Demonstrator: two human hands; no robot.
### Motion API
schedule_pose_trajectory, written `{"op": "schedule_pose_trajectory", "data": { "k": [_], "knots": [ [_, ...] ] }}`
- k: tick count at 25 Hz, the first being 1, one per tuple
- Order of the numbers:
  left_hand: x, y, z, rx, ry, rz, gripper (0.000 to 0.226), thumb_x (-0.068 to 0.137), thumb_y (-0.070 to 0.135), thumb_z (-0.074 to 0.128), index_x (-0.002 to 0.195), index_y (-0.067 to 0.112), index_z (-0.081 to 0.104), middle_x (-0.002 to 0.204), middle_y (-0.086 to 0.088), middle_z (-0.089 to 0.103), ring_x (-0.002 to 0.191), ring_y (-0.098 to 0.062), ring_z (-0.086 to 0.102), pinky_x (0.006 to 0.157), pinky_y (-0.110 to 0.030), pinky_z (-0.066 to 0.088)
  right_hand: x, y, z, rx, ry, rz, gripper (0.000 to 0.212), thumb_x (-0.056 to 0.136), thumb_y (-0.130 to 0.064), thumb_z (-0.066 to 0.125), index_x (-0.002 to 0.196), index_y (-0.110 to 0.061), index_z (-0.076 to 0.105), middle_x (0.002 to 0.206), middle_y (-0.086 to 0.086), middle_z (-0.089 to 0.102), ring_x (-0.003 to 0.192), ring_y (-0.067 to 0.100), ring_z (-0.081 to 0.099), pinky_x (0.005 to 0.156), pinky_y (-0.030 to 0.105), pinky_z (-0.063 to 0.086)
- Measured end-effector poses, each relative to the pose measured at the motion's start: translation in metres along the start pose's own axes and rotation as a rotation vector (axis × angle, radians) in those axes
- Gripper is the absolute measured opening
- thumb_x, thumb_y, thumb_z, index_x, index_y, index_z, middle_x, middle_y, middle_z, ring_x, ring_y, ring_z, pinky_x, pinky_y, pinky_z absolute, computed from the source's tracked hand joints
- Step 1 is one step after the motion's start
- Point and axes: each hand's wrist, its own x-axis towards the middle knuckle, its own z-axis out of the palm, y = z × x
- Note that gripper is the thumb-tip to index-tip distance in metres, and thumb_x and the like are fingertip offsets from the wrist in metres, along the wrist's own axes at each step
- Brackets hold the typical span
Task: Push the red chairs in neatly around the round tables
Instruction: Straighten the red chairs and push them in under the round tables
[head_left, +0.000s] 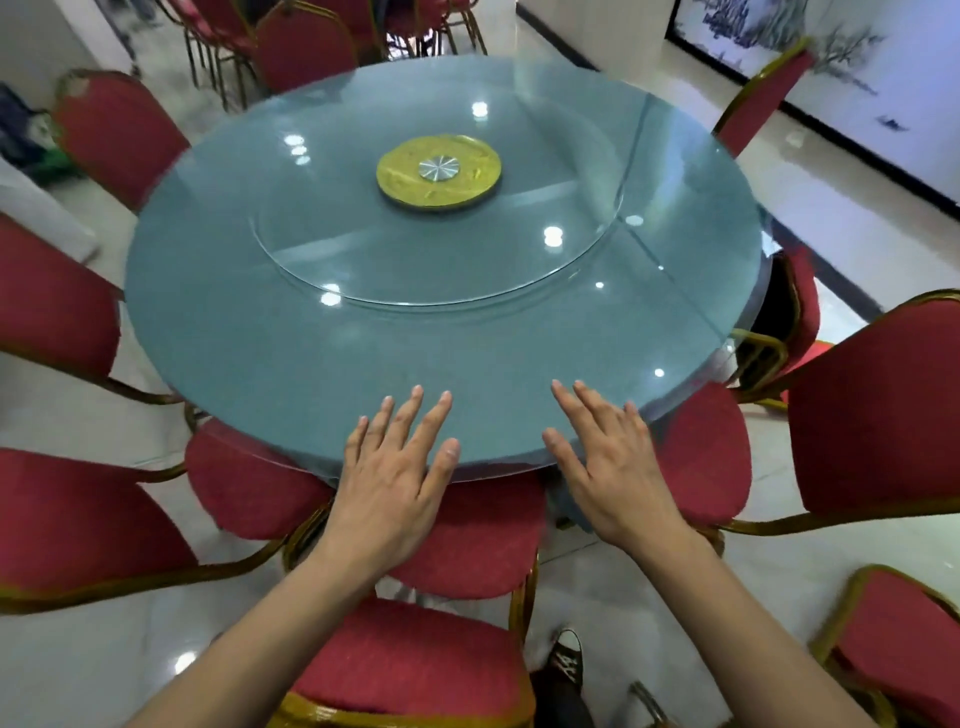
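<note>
The big round table (441, 322) fills most of the view, blue-green top with a glass turntable (436, 208) on it and a gold hub (439, 171) near the middle. Red chairs ring it: two on the left side (57, 306) (78, 519), one at the far-left edge (119, 135), one at the far-right edge (763, 98), and one on the right (883, 405) that's angled and sits out from the rim. The chair right in front of the person (467, 540) has its seat partly tucked under the near edge, backrest (415, 670) close to the body. Another one bottom right (904, 639) is well away from the table.

Both hands are over the near edge of the tabletop, fingers straight and spread, not holding anything. Left hand (389, 483), right hand (618, 467). Can't tell if the palms are actually pressing on the table or just hovering.

What could go wrong, I reckon: the near seats are packed side by side, so shoving the front chair in further could knock its gold frame into the neighbours' legs and twist them out of line. There's also a shoe (563, 657) right beside a chair leg, easy to catch on it.
</note>
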Motion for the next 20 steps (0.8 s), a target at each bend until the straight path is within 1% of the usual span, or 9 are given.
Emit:
{"op": "schedule_pose_trajectory", "data": {
  "k": [5,8,10,15,17,20],
  "knots": [
    [-0.001,0.032,0.014,0.022,0.053,-0.153,0.073,0.091,0.067,-0.001,0.157,0.044,0.017,0.167,0.006,0.017,0.155,-0.019,0.009,0.125,-0.041,0.007,0.024,0.037,-0.004,0.02,-0.096,-0.091,0.078,0.093,-0.07,0.007,0.161,-0.035,0.022,0.166,0.0,0.027,0.153,0.016,0.022,0.127,0.044,0.005],
    [-0.009,0.048,0.021,-0.006,0.076,-0.222,0.07,0.092,0.067,0.001,0.157,0.045,0.017,0.167,0.005,0.019,0.155,-0.019,0.011,0.125,-0.044,0.009,0.03,0.047,-0.007,0.016,-0.139,-0.142,0.079,0.093,-0.07,0.006,0.161,-0.035,0.023,0.166,0.0,0.028,0.152,0.016,0.023,0.126,0.044,0.006],
    [-0.014,0.055,0.024,-0.003,0.082,-0.249,0.07,0.092,0.067,0.001,0.157,0.045,0.017,0.167,0.005,0.018,0.155,-0.019,0.011,0.125,-0.044,0.009,0.031,0.05,-0.01,0.027,-0.152,-0.158,0.076,0.096,-0.072,0.007,0.161,-0.036,0.023,0.165,0.0,0.028,0.153,0.016,0.022,0.127,0.043,0.005],
    [-0.015,0.067,0.024,-0.013,0.111,-0.218,0.07,0.093,0.068,-0.001,0.157,0.046,0.014,0.168,0.007,0.015,0.155,-0.018,0.008,0.125,-0.042,0.006,0.026,0.049,-0.02,0.031,-0.149,-0.144,0.077,0.093,-0.07,0.007,0.161,-0.037,0.022,0.166,0.0,0.028,0.153,0.016,0.021,0.127,0.04,0.002],
    [-0.014,0.074,0.028,-0.034,0.113,-0.187,0.07,0.093,0.068,-0.001,0.157,0.046,0.012,0.168,0.007,0.013,0.155,-0.018,0.006,0.125,-0.041,0.004,0.018,0.048,-0.027,0.003,-0.12,-0.139,0.075,0.096,-0.072,0.009,0.161,-0.037,0.022,0.166,0.0,0.028,0.153,0.016,0.021,0.127,0.041,0.003],
    [-0.01,0.09,0.037,-0.06,0.101,-0.107,0.07,0.094,0.067,-0.001,0.158,0.044,0.013,0.168,0.006,0.012,0.155,-0.02,0.006,0.125,-0.043,0.004,0.001,0.057,-0.042,-0.034,-0.063,-0.1,0.074,0.095,-0.07,0.01,0.161,-0.039,0.022,0.165,0.0,0.028,0.153,0.016,0.022,0.127,0.042,0.004]
  ]
}}
